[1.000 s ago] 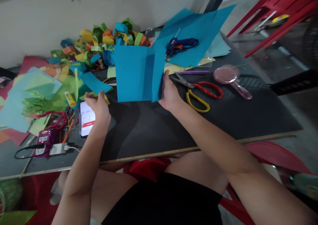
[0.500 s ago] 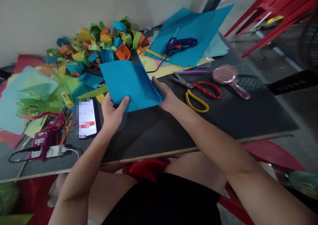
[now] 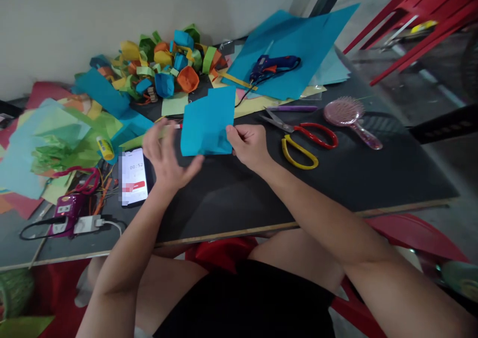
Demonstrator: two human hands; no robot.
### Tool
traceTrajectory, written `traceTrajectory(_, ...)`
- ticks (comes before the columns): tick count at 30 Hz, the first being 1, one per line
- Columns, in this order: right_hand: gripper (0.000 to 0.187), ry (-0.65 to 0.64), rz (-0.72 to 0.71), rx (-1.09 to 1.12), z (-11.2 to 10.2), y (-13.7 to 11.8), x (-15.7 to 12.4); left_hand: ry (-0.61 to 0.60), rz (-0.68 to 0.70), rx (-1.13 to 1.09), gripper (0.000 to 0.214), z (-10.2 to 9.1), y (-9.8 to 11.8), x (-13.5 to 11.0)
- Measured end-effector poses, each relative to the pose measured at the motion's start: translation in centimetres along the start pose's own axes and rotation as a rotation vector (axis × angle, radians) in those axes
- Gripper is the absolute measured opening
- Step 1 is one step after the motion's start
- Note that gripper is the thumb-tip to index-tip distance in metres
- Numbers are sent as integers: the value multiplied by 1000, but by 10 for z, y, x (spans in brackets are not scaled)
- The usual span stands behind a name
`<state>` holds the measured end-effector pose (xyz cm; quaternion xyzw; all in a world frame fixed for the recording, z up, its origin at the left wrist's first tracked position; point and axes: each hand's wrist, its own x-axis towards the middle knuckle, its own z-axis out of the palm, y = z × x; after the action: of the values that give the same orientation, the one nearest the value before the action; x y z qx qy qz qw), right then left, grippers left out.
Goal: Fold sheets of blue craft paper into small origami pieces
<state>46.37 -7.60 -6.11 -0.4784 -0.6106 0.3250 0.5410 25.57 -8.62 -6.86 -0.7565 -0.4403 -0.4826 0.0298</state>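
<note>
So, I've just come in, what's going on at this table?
Someone's right hand is pinching a piece of blue paper by its right edge. The left hand is open, fingers spread, near the paper's left side. Scissors lie to the right, a glue gun rests on a larger blue sheet behind, and colourful paper shapes are heaped further left.

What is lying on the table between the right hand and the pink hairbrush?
In the head view, the open scissors lie between the right hand and the hairbrush, with a slim purple item just beyond them.
</note>
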Motion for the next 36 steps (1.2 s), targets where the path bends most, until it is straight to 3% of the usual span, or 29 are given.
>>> traceTrajectory(3, 58, -34, -27, -42, 8, -1, -7, -290, 290, 83, 52, 3, 15, -8)
traceTrajectory(4, 57, -40, -24, -27, 12, 0, -9, -328, 340, 97, 45, 4, 19, -10)
traceTrajectory(9, 54, -57, 113, 165, 26, 6, -13, -239, 368, 71, 41, 4, 24, -15)
traceTrajectory(14, 52, -318, 385, 449, 29, 6, -8, -167, 509, 94, 37, 1, 21, -11)
traceTrajectory(16, 51, -378, 444, 480, 29, 6, -6, -191, 499, 91, 30, 1, 22, -10)
traceTrajectory(24, 50, -268, 448, 471, 27, 10, -8, -377, 332, -114, 26, 1, 23, -13)
traceTrajectory(30, 45, -115, 453, 387, 28, 12, -4, -307, 496, -103, 41, 1, 22, -11)
traceTrajectory(36, 48, -95, 490, 440, 25, 14, -2, -335, 546, -49, 39, -1, 25, -12)
